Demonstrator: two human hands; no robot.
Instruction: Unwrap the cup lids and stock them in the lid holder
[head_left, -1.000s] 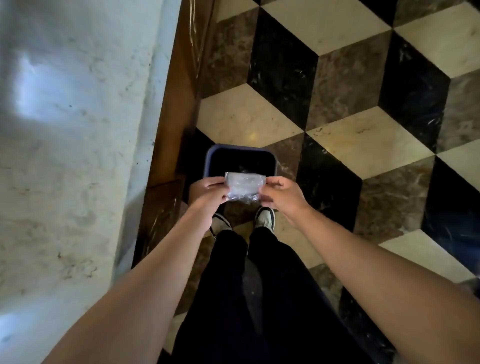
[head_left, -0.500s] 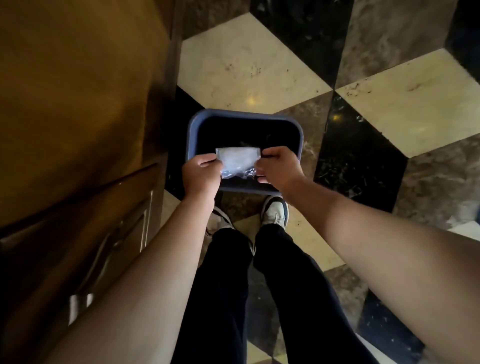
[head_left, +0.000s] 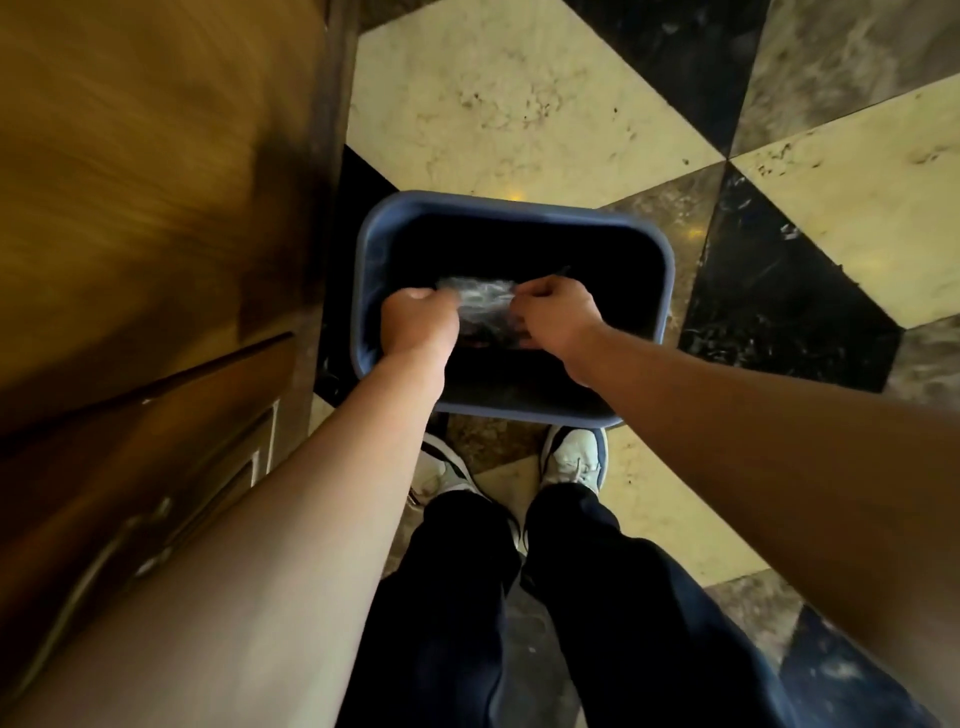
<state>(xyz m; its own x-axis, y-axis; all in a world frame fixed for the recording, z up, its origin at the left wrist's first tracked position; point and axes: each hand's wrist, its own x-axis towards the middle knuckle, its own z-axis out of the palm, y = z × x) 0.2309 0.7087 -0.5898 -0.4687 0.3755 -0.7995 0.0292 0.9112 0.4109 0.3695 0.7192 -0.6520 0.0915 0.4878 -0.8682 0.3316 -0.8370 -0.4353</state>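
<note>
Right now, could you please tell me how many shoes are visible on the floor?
2: the left shoe and the right shoe, both on the floor just behind the blue bin, partly covered by trouser legs.

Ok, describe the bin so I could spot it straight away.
Start at the wooden cabinet on the left; the bin stands on the checkered stone floor beside it, just ahead of the person's shoes. It is the only blue rectangular tub, dark inside, with both hands holding crumpled clear wrap over it.
</note>
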